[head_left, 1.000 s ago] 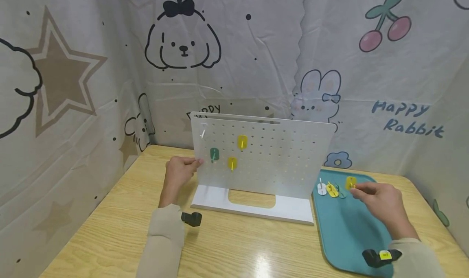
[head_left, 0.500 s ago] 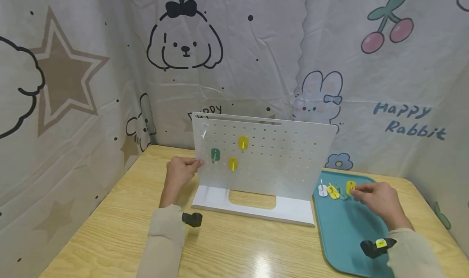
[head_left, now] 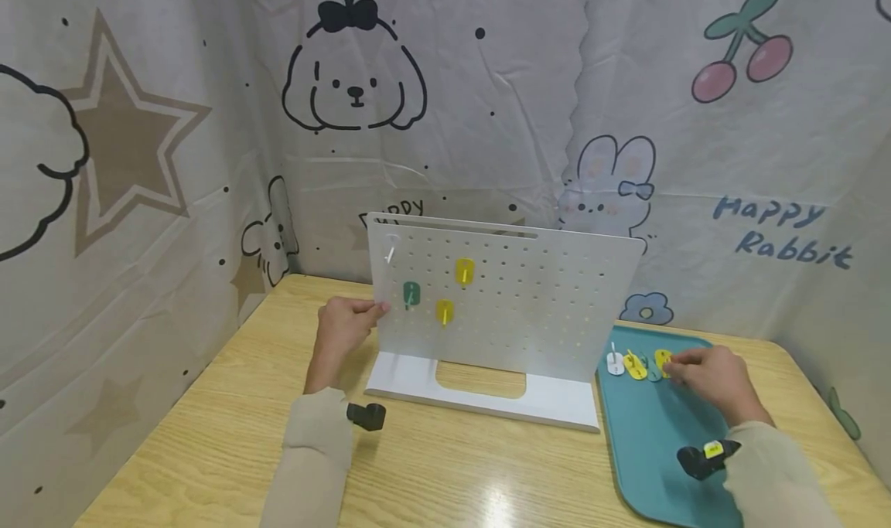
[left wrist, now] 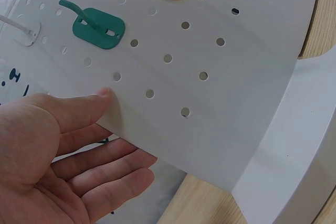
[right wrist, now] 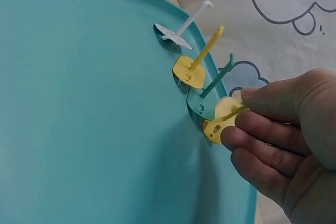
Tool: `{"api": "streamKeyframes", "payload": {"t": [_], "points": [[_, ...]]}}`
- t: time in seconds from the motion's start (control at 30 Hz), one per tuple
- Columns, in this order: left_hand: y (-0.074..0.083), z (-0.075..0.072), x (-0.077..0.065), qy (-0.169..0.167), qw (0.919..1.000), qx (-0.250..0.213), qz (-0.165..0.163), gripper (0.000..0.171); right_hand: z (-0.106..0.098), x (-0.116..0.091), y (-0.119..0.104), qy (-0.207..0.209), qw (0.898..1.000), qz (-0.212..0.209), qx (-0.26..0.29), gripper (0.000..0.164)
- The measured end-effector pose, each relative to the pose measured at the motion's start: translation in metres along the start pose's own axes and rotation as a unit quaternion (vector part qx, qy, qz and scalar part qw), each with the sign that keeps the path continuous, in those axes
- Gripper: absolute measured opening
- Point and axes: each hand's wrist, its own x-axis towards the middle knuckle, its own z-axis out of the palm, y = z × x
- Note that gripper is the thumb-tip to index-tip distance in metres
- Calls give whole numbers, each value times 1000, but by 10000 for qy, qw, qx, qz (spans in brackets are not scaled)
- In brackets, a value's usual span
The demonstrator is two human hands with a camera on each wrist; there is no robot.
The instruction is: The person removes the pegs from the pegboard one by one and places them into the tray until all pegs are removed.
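A white pegboard point(head_left: 501, 304) stands upright on its base. My left hand point(head_left: 343, 328) holds its left edge, the thumb point(left wrist: 86, 106) on the front face and the other fingers behind. On the board hang a green hook point(left wrist: 100, 29), two yellow hooks, one upper point(head_left: 464, 271) and one lower point(head_left: 445, 311), and a white hook point(head_left: 391, 250) at the top left corner. Over the tray's far end, my right hand point(head_left: 713, 377) pinches a yellow hook point(right wrist: 218, 125) by its peg. Beside it lie a green hook point(right wrist: 202, 103), another yellow hook point(right wrist: 189, 72) and a white hook point(right wrist: 173, 36).
The teal tray point(head_left: 668, 451) lies right of the board, close to the base's right end point(head_left: 571, 404). Wooden tabletop point(head_left: 418, 466) extends in front. A printed curtain point(head_left: 487, 126) hangs behind and at the sides.
My right hand has come slightly down and left with the yellow hook, bringing it closer to the green hook in the tray. The left hand keeps its hold on the board's edge.
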Motion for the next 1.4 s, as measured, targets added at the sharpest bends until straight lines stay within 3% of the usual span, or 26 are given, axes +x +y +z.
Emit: {"api": "streamKeyframes", "payload": {"t": [0.27,0.53,0.97,1.17,1.4], "points": [[3,-1,-1,-11,10000,-8,-56,34,-5,-1,-11,66,9997,-27,230,49],[3,0,0,-68,9999,7,-155,36,-7,-13,-32,194,9975,-504,466,53],[1,1,-1,-23,10000,4,-63,35,-12,-36,-62,393,9910,-836,966,62],[1,0,-1,-36,10000,6,-62,36,-17,-48,-85,439,9845,-1165,1236,60],[2,1,-2,-31,10000,34,-71,36,-14,-59,-115,556,9771,-1603,1283,47]]}}
